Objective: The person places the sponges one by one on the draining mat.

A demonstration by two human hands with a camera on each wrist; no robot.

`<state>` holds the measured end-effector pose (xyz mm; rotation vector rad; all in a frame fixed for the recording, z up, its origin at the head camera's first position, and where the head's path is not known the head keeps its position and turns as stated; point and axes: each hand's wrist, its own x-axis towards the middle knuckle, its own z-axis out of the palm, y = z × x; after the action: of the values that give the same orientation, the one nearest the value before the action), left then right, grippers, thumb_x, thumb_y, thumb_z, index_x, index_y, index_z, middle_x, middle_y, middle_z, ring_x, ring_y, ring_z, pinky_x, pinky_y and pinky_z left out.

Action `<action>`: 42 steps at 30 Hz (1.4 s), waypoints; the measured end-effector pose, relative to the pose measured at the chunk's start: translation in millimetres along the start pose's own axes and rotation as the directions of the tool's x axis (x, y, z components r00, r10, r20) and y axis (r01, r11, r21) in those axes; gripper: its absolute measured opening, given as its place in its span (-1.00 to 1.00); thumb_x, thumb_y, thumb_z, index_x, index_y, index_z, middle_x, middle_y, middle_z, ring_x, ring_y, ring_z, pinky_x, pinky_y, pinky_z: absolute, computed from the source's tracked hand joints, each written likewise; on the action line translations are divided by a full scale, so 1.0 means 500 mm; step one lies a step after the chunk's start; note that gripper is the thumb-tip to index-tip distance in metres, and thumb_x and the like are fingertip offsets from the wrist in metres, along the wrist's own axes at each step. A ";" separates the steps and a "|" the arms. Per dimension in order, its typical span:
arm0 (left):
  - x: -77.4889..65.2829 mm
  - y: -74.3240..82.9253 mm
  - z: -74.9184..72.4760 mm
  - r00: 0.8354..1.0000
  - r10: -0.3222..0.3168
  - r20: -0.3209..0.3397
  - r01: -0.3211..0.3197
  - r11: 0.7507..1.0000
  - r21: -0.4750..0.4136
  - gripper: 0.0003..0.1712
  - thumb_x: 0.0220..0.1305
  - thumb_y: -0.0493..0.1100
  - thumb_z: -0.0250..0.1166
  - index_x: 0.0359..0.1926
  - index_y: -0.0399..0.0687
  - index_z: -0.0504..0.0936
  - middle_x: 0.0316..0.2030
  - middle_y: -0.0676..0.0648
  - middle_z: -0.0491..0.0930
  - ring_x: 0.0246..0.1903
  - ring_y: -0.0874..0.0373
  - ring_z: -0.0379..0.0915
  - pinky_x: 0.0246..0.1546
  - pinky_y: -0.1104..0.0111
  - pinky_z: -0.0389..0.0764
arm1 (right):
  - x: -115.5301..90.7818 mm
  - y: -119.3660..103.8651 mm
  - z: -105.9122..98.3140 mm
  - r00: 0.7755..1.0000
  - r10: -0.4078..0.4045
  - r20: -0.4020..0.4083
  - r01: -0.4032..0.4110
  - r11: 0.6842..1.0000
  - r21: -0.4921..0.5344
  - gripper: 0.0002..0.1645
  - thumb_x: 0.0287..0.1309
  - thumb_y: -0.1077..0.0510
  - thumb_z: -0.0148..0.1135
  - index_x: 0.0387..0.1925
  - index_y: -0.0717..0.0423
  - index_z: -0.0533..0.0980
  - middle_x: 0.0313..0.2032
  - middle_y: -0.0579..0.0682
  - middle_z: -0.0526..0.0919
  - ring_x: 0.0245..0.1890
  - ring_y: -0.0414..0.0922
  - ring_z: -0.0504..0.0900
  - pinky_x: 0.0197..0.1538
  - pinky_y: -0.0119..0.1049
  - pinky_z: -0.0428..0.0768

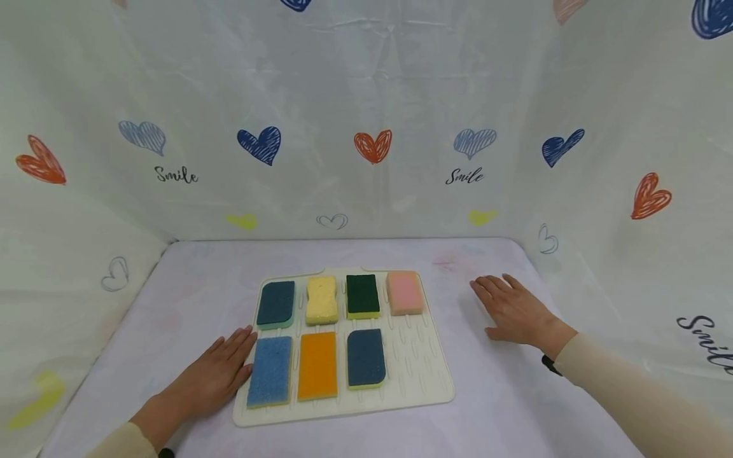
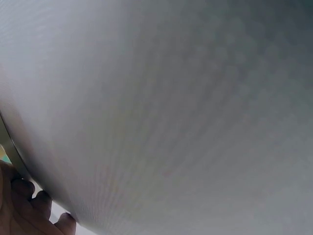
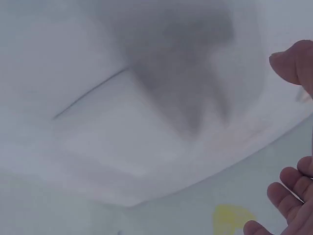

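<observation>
A cream ridged tray (image 1: 420, 375) bears two rows of sponges. Its back row has a teal sponge (image 1: 277, 303), a yellow waisted sponge (image 1: 322, 299), a dark green sponge (image 1: 363, 295) and a pink sponge (image 1: 404, 292). Nearer the front are a light blue sponge (image 1: 270, 370), an orange sponge (image 1: 317, 366) and a navy sponge (image 1: 366, 357). My left hand (image 1: 214, 375) lies at the tray's left edge, fingers extended close beside the light blue sponge. To the right of the tray, my right hand (image 1: 515, 312) is over the table, fingers spread and holding nothing.
The tray's front right part shows bare ridges. A pale cloth covers the table (image 1: 189, 286). Behind and at both sides hangs a white curtain (image 1: 321, 76) printed with hearts and "Smile"; it meets the table's back edge.
</observation>
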<state>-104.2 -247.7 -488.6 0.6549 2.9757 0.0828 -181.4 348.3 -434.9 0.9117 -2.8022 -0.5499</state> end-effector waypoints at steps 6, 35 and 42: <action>-0.003 0.004 -0.007 1.000 0.004 -0.009 -0.004 1.000 -0.011 -0.25 0.49 0.20 -0.04 0.48 -0.15 0.16 0.47 -0.17 0.16 0.45 -0.14 0.09 0.36 -0.10 0.23 | -0.056 0.068 0.028 0.992 -0.005 0.125 0.011 0.999 -0.052 0.22 -0.24 -0.28 0.51 0.38 0.25 0.25 0.33 0.20 0.39 0.33 0.17 0.34 0.37 0.25 0.24; 0.000 0.003 0.001 1.000 0.004 -0.020 -0.004 1.000 -0.003 -0.25 0.49 0.20 -0.04 0.47 -0.18 0.17 0.46 -0.19 0.17 0.44 -0.15 0.11 0.36 -0.11 0.23 | -0.071 0.115 0.085 0.985 0.140 0.097 -0.152 0.979 0.136 0.15 -0.28 -0.16 0.53 0.27 0.34 0.25 0.17 0.28 0.39 0.19 0.24 0.37 0.24 0.24 0.38; 0.000 0.003 0.005 1.000 -0.008 -0.013 0.008 1.000 -0.004 -0.26 0.49 0.18 -0.03 0.48 -0.16 0.16 0.47 -0.17 0.16 0.45 -0.13 0.09 0.37 -0.09 0.22 | -0.026 0.091 0.062 0.978 0.171 -0.120 -0.160 0.982 0.099 0.18 -0.29 -0.25 0.45 0.25 0.38 0.23 0.06 0.31 0.39 0.07 0.22 0.41 0.06 0.13 0.52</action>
<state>-103.3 -246.2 -490.9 0.6451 2.9898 0.0935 -203.3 399.3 -446.4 0.6919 -2.7707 -0.3333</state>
